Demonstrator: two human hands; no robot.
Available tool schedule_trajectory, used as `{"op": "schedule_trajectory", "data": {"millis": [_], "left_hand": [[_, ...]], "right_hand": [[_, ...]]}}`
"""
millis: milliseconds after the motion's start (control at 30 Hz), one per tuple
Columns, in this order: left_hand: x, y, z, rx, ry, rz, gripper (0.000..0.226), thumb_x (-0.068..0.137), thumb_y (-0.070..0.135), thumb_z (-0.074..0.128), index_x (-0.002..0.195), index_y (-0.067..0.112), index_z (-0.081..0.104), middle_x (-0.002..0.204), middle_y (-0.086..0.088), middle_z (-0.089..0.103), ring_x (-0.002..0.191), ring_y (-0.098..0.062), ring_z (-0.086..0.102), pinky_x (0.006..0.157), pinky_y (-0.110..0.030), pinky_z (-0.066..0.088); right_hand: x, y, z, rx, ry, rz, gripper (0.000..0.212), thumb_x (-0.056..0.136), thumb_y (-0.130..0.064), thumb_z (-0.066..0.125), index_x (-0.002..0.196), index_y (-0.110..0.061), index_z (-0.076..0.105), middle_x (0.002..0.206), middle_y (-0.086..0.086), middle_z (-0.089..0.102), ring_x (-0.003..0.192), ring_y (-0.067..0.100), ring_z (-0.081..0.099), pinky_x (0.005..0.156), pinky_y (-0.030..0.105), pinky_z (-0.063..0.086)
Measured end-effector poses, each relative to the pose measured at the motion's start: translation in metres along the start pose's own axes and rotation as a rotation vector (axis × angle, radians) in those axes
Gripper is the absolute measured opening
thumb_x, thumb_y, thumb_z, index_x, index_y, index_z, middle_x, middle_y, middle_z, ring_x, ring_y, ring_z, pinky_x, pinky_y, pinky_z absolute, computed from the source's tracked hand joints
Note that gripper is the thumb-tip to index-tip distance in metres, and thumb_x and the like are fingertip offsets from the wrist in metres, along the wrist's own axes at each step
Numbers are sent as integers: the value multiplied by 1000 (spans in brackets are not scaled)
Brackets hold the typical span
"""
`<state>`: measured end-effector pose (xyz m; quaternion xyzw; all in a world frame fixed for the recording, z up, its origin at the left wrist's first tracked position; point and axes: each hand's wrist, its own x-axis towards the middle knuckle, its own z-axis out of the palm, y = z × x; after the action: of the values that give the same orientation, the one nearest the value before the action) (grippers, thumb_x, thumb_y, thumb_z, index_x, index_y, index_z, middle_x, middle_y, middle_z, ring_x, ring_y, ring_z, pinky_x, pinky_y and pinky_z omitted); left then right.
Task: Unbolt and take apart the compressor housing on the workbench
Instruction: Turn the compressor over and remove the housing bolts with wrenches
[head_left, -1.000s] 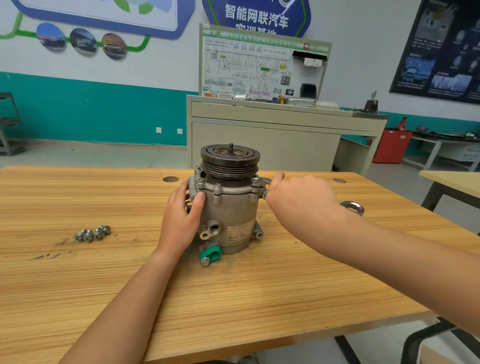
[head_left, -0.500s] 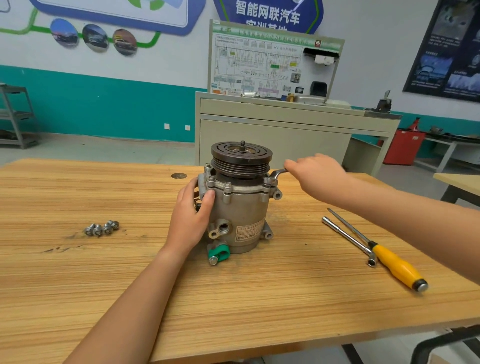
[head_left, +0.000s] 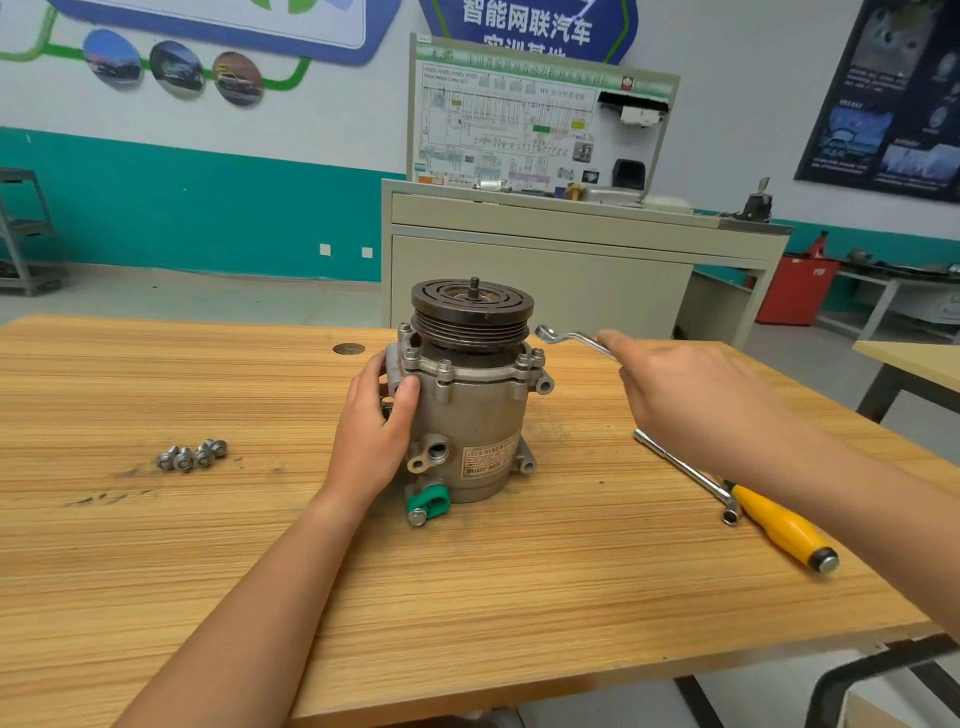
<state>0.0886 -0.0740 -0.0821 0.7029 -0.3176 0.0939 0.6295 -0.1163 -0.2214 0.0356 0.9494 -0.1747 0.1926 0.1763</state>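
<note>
We had the compressor (head_left: 467, 410) standing upright near the middle of the table (head_left: 467, 597), pulley on top, so its flange bolts (head_left: 444, 366) faced upward. Our left hand (head_left: 374, 431) gripped the housing's upper side at nine o'clock, which we judged was a brace against wrench torque. Our right hand (head_left: 691, 395) had its grip clenched on an offset ring spanner (head_left: 566, 338), whose ring hung just off the pulley at two o'clock, touching no bolt. Loose bolts (head_left: 192, 456) lay clustered well out at nine o'clock. A socket bar (head_left: 685, 475) and yellow-handled screwdriver (head_left: 784, 527) lay together at four o'clock, probably placed for easy reach. The housing label (head_left: 488, 460) was too small to read. The wall sign (head_left: 524, 23) at twelve o'clock read "智能网联汽车", and the wiring board (head_left: 519, 130) below it read "HV".
</note>
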Motion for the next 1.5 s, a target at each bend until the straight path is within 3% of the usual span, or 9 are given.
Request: {"op": "schedule_trajectory", "data": {"millis": [333, 600, 800, 1067, 1133, 1200, 1300, 1400, 1500], "left_hand": [[0, 0, 0, 7, -9, -11, 74, 82, 60, 35, 144, 20, 37, 141, 2, 46, 130, -12, 41, 107, -44, 38], [0, 1, 0, 0, -13, -13, 73, 83, 60, 36, 143, 19, 38, 139, 0, 48, 129, -14, 42, 106, -45, 38], [0, 1, 0, -29, -13, -19, 70, 83, 57, 37, 142, 20, 40, 137, 1, 50, 126, -15, 46, 104, -45, 40], [-1, 2, 0, -47, -16, -24, 80, 76, 66, 35, 141, 19, 40, 135, 0, 52, 124, -15, 48, 103, -46, 41], [-1, 2, 0, -59, -22, -28, 81, 76, 68, 36, 142, 20, 38, 134, 0, 52, 124, -15, 49, 102, -46, 42], [-2, 1, 0, -57, -20, -30, 81, 76, 68, 36, 142, 21, 38, 135, 1, 52, 124, -15, 49, 102, -45, 43], [-2, -1, -1, -46, -13, -26, 79, 77, 68, 36, 141, 23, 39, 135, 3, 52, 124, -12, 48, 103, -44, 42], [-2, -1, 0, -31, -9, -20, 79, 77, 67, 35, 142, 23, 38, 136, 5, 50, 125, -10, 46, 105, -38, 40], [-2, -2, 0, -12, -9, -9, 76, 77, 67, 34, 141, 25, 37, 133, 5, 52, 121, -10, 47, 98, -29, 40]], "right_hand": [[8, -26, -7, -230, -82, -29, 42, 88, -2, 38, 128, -15, 38, 58, -3, 35, 47, 13, 33, 37, 25, 21], [1, -26, -17, -148, -136, 29, 43, 90, -5, 35, 130, -20, 39, 60, -2, 37, 50, 13, 34, 40, 26, 23], [11, -58, -26, -363, -277, -51, 64, 88, 6, 40, 143, 8, 7, 74, 14, 46, 47, 18, 27, 37, 29, 21], [30, 19, 4, -329, -76, -217, 55, 92, -8, 40, 134, -27, 10, 68, -1, 31, 50, 12, 33, 43, 25, 31], [52, 27, 10, -335, -14, -267, 43, 91, -6, 44, 126, -23, 27, 67, -2, 36, 55, 14, 40, 52, 28, 38], [73, 25, 22, -323, 20, -301, 35, 90, -2, 43, 122, -17, 38, 84, 3, 57, 75, 22, 55, 77, 34, 45], [89, 11, 44, -224, 38, -288, 34, 92, 3, 39, 123, -11, 44, 113, 9, 62, 103, 27, 57, 104, 39, 33], [78, 13, 52, -8, 169, -154, 32, 96, -5, 38, 127, -11, 46, 107, 10, 64, 95, 30, 59, 84, 42, 46], [45, 21, 37, 471, 362, 3, 35, 97, -12, 42, 131, -8, 43, 69, 7, 57, 61, 30, 54, 54, 32, 40]]}}
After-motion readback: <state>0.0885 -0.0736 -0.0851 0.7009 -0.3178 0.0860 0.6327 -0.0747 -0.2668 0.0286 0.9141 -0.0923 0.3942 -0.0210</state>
